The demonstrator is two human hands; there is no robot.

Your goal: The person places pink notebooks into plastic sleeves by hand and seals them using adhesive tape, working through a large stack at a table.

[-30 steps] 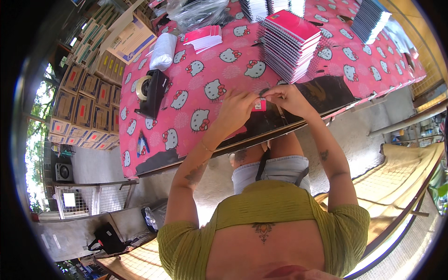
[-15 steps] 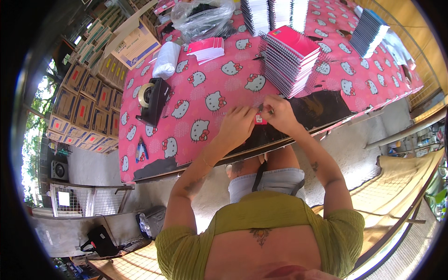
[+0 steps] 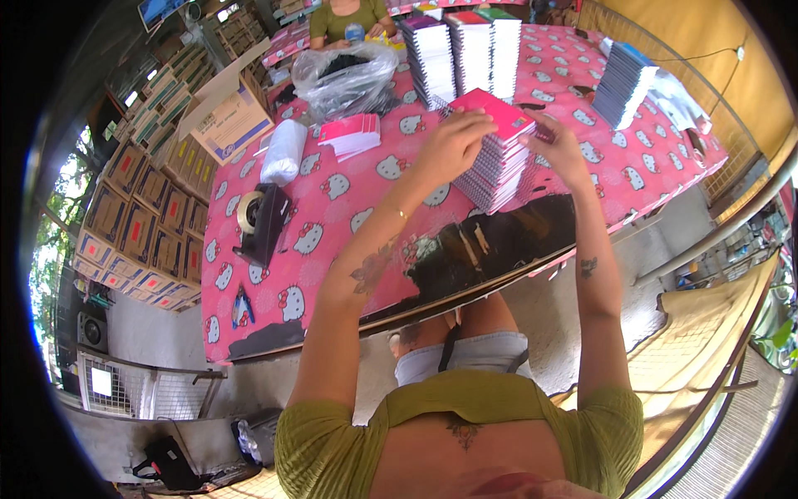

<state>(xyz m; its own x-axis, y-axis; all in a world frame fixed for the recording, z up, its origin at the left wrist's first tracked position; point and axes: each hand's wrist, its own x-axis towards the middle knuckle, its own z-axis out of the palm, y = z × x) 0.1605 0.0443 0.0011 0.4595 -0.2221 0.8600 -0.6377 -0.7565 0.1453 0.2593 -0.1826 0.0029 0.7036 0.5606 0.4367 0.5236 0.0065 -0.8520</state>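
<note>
A tall stack of spiral notebooks (image 3: 503, 170) with white page edges and dark coils stands near the front of the table. On top lies a red-covered spiral notebook (image 3: 490, 112). My left hand (image 3: 457, 143) grips its left side, fingers bent over the cover and the thumb out of sight. At its right edge, my right hand (image 3: 561, 151) holds on with curled fingers. Between the two hands the cover shows, with a small coloured label near the right corner.
The pink patterned tablecloth (image 3: 332, 190) is torn at a black patch (image 3: 490, 249). Leftward are a tape dispenser (image 3: 264, 226), pliers (image 3: 242, 308), a white roll (image 3: 284, 152) and red booklets (image 3: 349, 133). Behind stand more notebooks (image 3: 472, 54) and a plastic bag (image 3: 345, 79). Another person (image 3: 349, 21) sits opposite.
Both hands have moved from the table's front edge, where they were together over a small red item, up and forward to the stack's top. They are now apart, on either side of the top notebook.
</note>
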